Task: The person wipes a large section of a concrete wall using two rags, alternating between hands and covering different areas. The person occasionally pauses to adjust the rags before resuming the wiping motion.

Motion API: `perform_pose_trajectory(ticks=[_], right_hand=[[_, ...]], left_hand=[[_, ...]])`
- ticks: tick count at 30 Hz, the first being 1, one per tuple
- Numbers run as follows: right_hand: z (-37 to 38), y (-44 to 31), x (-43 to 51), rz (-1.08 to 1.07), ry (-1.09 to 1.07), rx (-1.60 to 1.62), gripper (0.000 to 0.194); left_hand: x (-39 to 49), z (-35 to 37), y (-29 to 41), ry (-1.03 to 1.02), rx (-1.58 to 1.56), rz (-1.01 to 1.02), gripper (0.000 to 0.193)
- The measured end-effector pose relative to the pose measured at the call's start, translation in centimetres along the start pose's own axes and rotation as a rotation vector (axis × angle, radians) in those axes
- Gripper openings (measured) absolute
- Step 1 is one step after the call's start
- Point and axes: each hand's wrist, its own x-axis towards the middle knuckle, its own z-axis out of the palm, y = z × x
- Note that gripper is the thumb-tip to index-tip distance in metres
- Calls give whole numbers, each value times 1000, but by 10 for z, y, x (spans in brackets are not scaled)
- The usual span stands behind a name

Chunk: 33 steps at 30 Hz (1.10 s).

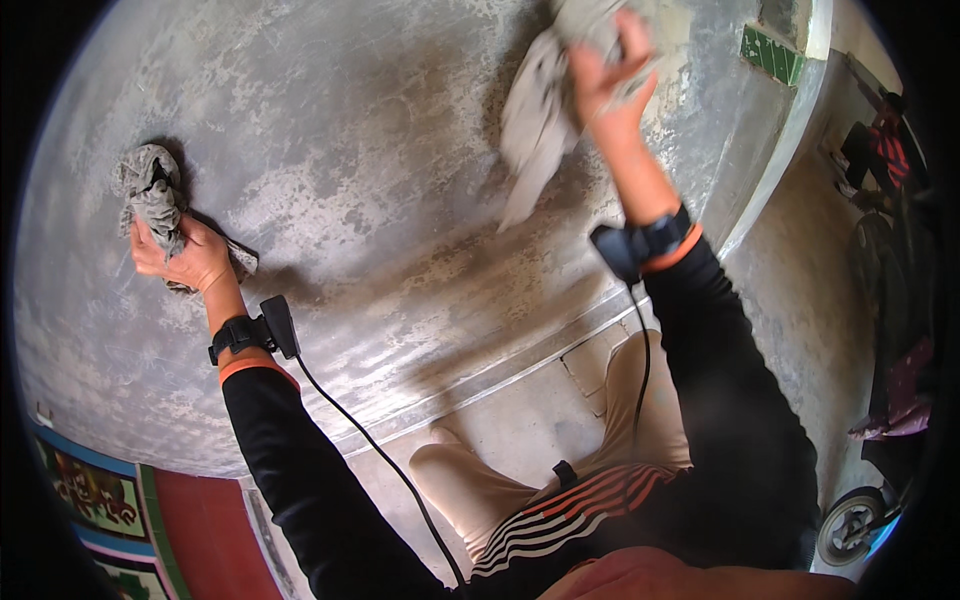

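Observation:
My left hand (184, 251) holds a crumpled, patterned grey cloth (152, 184) against a worn grey wall (337, 172) with pale, patchy marks. At the upper right, my right hand (615, 82) is closed around a light grey cloth (540, 112), whose long end hangs down to the left. That hand and its cloth are blurred. Whether the right cloth touches the wall at every point cannot be told. Both wrists carry black strapped devices with cables.
Green tiles (771, 55) edge the wall's upper right corner. A wheeled vehicle (851, 525) stands at the lower right, below dark items. A red panel (206, 532) and framed pictures (97, 495) are at the lower left. A ledge (480, 382) runs along the wall's foot.

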Motion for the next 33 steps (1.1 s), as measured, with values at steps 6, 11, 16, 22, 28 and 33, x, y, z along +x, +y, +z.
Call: perform_pose_trajectory(ticks=[6,11,16,22,28,33], right_hand=[[36,33,31,6,-67,-462,43],[40,-17,-72,-18,-467,-390,29],[42,-68,-129,-144,-829,-21,20],[77,-51,-19,-146,-216,-85,25],[105,-62,-14,-217,-388,-242,32],[68,-74,-125,69,-805,-70,18]], left_hand=[[-2,2,-3,17,-28,14,49],[-1,0,0,10,-16,11,50],[0,-3,6,20,-22,33,50],[0,-3,6,20,-54,4,49],[0,-2,2,8,-45,17,50],[-1,-1,1,11,-27,25,51]])
